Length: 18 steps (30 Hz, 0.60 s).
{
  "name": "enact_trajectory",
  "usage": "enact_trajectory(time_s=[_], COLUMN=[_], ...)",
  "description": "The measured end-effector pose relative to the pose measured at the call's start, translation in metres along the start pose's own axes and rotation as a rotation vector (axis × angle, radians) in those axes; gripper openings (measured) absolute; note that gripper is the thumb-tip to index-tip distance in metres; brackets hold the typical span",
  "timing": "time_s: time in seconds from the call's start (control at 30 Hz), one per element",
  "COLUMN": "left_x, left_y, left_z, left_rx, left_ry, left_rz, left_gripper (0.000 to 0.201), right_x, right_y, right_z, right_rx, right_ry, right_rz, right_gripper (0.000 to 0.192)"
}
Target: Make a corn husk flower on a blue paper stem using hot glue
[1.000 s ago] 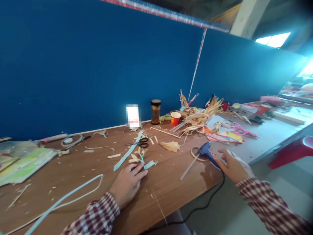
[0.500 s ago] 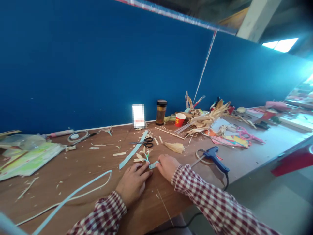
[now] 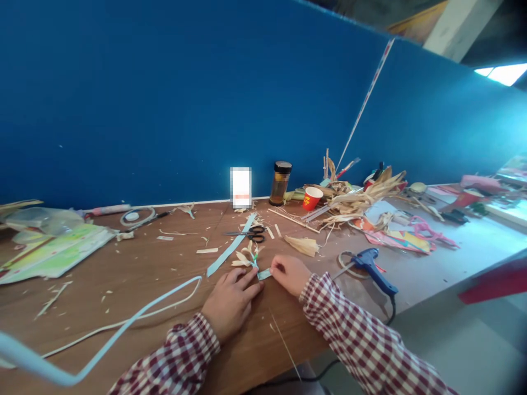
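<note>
A small flower of dry, pale husk petals (image 3: pixel 247 256) lies on the brown wooden table (image 3: pixel 144 274), joined to a flat light-blue strip (image 3: pixel 264 274). The left hand (image 3: pixel 231 301) lies palm down, fingers pressing the strip's near end; the right hand (image 3: pixel 290 274) pinches its right tip. A blue glue gun (image 3: pixel 374 267) rests to the right.

Left hand (image 3: pixel 231 299) flat on worktop (image 3: pixel 135 285), fingertips pinning blue strip (image 3: pixel 264 274); right hand (image 3: pixel 290 272) pinching strip's end; glue gun (image 3: pixel 374 267) nearby.
</note>
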<state>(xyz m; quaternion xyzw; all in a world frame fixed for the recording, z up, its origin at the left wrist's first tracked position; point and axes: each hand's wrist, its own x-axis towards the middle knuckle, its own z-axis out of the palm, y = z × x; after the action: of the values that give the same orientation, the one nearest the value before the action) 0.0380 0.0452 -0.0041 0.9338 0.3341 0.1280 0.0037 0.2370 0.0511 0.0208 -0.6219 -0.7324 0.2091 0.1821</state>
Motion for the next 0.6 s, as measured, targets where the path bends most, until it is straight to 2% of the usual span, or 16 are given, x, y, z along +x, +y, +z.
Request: enact_trajectory(time_s=[0.27, 0.6], left_x=[0.0002, 0.002], left_y=[0.0012, 0.0019], left_z=[-0.0011, -0.0052], left_rx=[-0.023, -0.04], left_ry=[-0.012, -0.033], left_rz=[-0.02, -0.023], left_gripper=[0.041, 0.036], right_x=[-0.0001, 0.0078], right_y=[-0.0015, -0.0099], right_z=[0.0054, 0.0092], right_rx=[0.157, 0.199], right_ry=[0.063, 0.005], right_rz=[0.01, 0.036], right_gripper=[0.016, 0.015])
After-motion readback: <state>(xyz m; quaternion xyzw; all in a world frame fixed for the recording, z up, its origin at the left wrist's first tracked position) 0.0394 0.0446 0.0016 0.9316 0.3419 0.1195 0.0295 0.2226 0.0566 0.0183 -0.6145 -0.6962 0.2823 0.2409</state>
